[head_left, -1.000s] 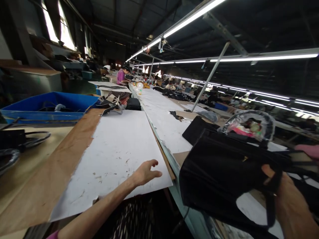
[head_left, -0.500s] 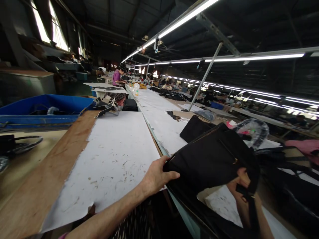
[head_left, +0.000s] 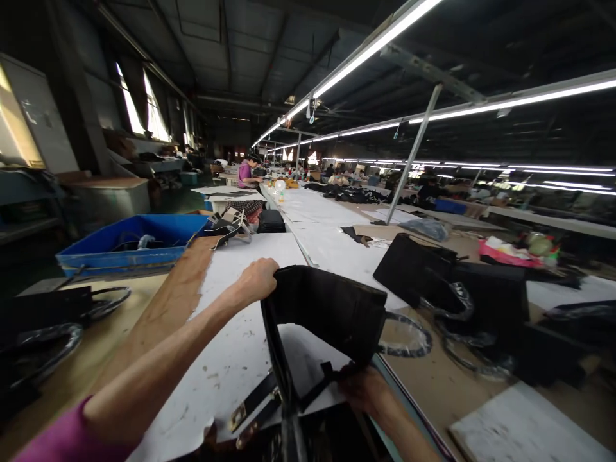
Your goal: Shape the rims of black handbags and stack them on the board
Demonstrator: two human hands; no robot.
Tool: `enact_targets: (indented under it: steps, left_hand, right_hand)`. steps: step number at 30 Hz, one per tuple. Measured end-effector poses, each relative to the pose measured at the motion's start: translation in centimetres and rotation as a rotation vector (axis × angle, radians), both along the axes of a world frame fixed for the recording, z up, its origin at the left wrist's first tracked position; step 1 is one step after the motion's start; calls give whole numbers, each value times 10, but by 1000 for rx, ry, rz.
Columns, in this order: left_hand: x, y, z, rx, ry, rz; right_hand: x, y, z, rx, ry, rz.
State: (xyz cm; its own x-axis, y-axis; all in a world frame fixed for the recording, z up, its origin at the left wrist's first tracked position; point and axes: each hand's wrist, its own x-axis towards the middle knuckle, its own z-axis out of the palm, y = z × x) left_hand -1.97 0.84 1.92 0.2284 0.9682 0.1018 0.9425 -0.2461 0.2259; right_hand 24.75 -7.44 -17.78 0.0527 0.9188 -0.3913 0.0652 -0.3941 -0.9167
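Note:
A black bag (head_left: 332, 308) stands tilted over the white-covered table (head_left: 226, 346), its body bent into a curve. My left hand (head_left: 260, 279) is closed on its upper left corner. Lower down, my right hand (head_left: 368, 388) grips the bag's lower right part, its fingers partly hidden by the black material. A strap with a metal buckle (head_left: 238, 417) hangs at the lower left of the bag. To the right of the bag a plastic-wrapped handle loop (head_left: 409, 337) shows; whether it belongs to this bag I cannot tell.
More black bags (head_left: 418, 269) with plastic-wrapped handles lie on the right. A blue bin (head_left: 129, 256) stands to the left, near other wrapped handles (head_left: 52, 346). A metal post (head_left: 414, 154) rises from the table. Farther down, a person (head_left: 246, 173) in purple works beside it.
The bag has moved left from the right side to over the white sheet and turned. My left hand has risen with it; the view has swung right.

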Motion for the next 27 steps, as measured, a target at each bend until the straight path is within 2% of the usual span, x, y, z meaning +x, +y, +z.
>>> enact_targets:
  steps: [3,5,7,10,12,14,16,18,21,24,27]
  left_hand:
    - [1,3,-12,16,55,34]
    - [3,5,-17,13,92,40]
    - [6,6,-19,20,121,35]
    - [12,6,-16,37,149,7]
    - [17,4,-13,49,166,-12]
    - [22,1,-11,49,190,-25]
    - [26,-2,-8,40,204,-31]
    - [30,-5,-7,60,181,-45]
    - [35,-6,-7,143,117,-115]
    - [41,-6,-10,177,97,-166]
    - [45,-4,-14,202,106,-157]
  right_hand:
    - [-4,-10,-5,-172,50,21]
    - [-1,-17,6,-234,-49,108]
    - [3,-27,26,-177,-259,178]
    - [10,-43,70,118,-614,139]
    - [16,-48,100,366,-776,-17]
    - [22,-41,124,605,-902,-150]
    - [27,-23,137,719,-955,-160]
    - [30,-2,140,673,-873,-46]
    - [26,21,134,538,-710,125]
    - [17,25,128,515,-721,109]
    - [12,20,128,529,-745,78]
